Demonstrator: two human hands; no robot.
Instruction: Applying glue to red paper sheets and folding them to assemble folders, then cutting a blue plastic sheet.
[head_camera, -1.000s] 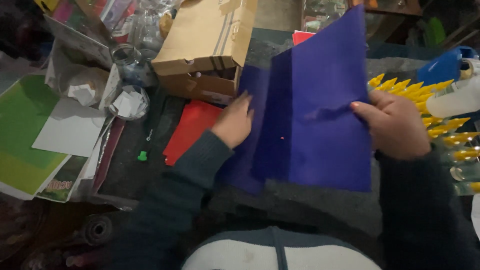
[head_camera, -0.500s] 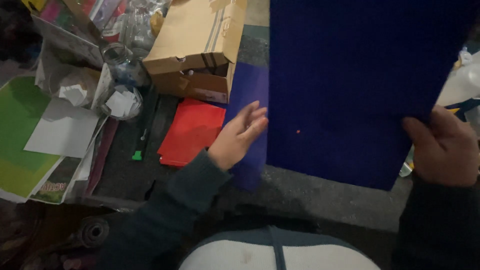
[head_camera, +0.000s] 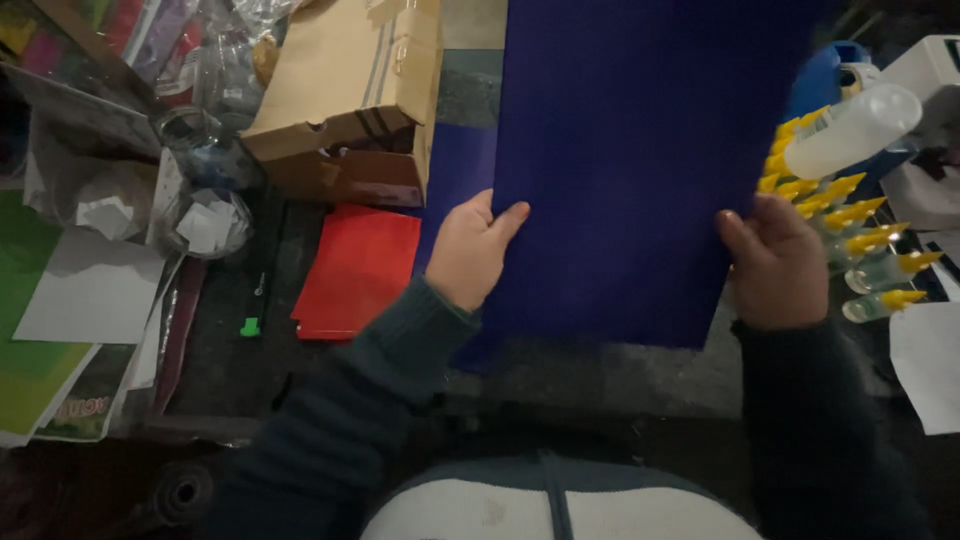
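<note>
A large dark blue sheet (head_camera: 640, 160) fills the upper centre of the frame, held up between both hands with its long axis running from the lower middle toward the top edge. The left hand (head_camera: 468, 250) grips the sheet's left edge near its lower corner, fingers curled behind and thumb pressed on the front; the right hand (head_camera: 775, 265) clasps the right edge at about the same height, fingers closed around it. The sheet therefore lies directly between the hands and extends away upward from both, with neither hand clearly nearer. Another blue sheet (head_camera: 462, 165) lies flat beneath, at the centre of the frame. A red sheet (head_camera: 358, 270) lies left of the left hand, below a cardboard box (head_camera: 350, 90). A row of yellow-capped tubes (head_camera: 850, 220) sits just right of the right hand.
</note>
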